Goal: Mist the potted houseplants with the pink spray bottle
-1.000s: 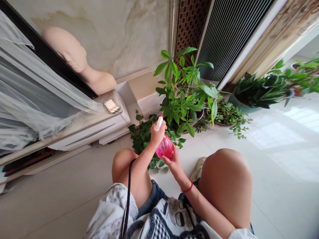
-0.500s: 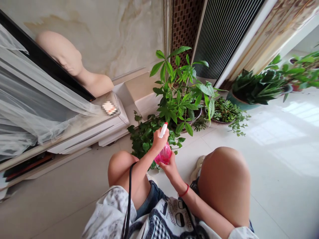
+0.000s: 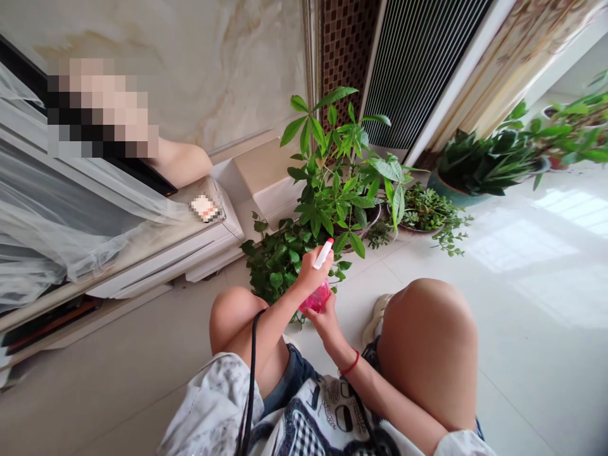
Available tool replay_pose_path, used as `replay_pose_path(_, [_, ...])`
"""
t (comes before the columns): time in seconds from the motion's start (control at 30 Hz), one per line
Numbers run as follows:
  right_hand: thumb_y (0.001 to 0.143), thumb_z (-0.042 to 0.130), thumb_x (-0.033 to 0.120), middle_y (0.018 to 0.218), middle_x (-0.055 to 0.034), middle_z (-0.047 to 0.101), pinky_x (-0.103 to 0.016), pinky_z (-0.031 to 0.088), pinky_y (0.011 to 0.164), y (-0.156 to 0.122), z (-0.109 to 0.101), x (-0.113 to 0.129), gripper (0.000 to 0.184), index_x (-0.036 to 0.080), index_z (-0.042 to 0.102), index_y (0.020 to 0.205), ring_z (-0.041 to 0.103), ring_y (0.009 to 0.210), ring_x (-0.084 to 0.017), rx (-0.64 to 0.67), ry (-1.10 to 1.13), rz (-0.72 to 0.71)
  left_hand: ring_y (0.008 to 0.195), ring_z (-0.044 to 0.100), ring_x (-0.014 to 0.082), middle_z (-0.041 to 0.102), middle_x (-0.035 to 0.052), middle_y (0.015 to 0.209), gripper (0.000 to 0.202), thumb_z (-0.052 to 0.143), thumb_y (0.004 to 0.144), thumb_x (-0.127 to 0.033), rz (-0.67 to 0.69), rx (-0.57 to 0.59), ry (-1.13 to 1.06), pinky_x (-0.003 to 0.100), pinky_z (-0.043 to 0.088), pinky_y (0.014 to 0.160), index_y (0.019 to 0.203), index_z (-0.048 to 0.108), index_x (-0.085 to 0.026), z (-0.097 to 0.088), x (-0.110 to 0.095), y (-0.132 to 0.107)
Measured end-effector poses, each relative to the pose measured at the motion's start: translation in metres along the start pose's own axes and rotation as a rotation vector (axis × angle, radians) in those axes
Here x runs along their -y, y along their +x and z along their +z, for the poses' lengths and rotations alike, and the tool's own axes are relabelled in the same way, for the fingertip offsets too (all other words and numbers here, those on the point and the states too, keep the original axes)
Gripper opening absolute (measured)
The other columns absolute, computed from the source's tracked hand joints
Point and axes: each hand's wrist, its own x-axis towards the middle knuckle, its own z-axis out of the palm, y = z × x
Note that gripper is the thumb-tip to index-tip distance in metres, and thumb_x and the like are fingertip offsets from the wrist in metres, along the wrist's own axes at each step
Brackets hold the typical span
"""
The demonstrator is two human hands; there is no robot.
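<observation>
Over glossy tiles (image 3: 522, 266), left hand (image 3: 314, 269) clasps and right hand (image 3: 327, 318) cups a rounded, translucent pink bottle (image 3: 317, 296).

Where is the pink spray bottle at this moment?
In the head view, the pink spray bottle is just below centre, held by the left grip above and right grip below, near the low leafy plant.

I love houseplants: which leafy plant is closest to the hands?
The low, bushy, dark green plant, just behind the pink translucent spray bottle and left hand; the tall, bright green plant and the others stand farther off.
</observation>
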Motion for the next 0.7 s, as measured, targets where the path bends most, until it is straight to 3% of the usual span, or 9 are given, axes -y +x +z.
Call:
replay_pose_path(0.13, [0.065, 0.079, 0.036, 0.125, -0.0090, 0.057, -0.049, 0.059, 0.098, 0.000, -0.003, 0.009, 0.071, 0.025, 0.043, 0.125, 0.062, 0.113, -0.029, -0.009, -0.018, 0.017, 0.058, 0.050, 0.0107, 0.062, 0.0000, 0.067, 0.018, 0.063, 0.090, -0.031, 0.053, 0.065, 0.016, 0.023, 0.040, 0.057, 0.079, 0.066, -0.017, 0.002, -0.003, 0.000])
replay_pose_path(0.27, [0.070, 0.077, 0.040, 0.125, -0.0089, 0.056, -0.045, 0.057, 0.098, 0.000, -0.006, 0.015, 0.065, 0.026, 0.043, 0.124, 0.061, 0.112, -0.028, 0.009, -0.048, -0.020, 0.055, 0.048, 0.0100, 0.057, -0.0016, 0.062, 0.022, 0.061, 0.092, -0.031, 0.106, 0.127, 0.086, 0.023, 0.038, 0.055, 0.076, 0.064, -0.017, 0.006, -0.006, 0.000])
replay_pose_path(0.5, [0.067, 0.076, 0.040, 0.127, -0.0105, 0.055, -0.051, 0.055, 0.101, 0.001, -0.005, 0.018, 0.065, 0.025, 0.044, 0.121, 0.059, 0.116, -0.030, -0.041, -0.051, -0.034, 0.059, 0.053, 0.0109, 0.064, 0.0007, 0.069, 0.017, 0.060, 0.091, -0.031, 0.102, 0.146, 0.036, 0.022, 0.041, 0.057, 0.087, 0.068, -0.017, 0.006, -0.010, 0.001])
replay_pose_path(0.7, [0.070, 0.074, 0.037, 0.123, -0.0090, 0.055, -0.049, 0.056, 0.100, 0.000, -0.004, 0.021, 0.063, 0.024, 0.044, 0.124, 0.060, 0.110, -0.027, -0.014, -0.060, -0.067, 0.057, 0.051, 0.0106, 0.063, 0.0008, 0.068, 0.024, 0.057, 0.094, -0.038, 0.158, 0.169, 0.076, 0.024, 0.041, 0.059, 0.083, 0.065, -0.018, 0.003, -0.012, 0.000])
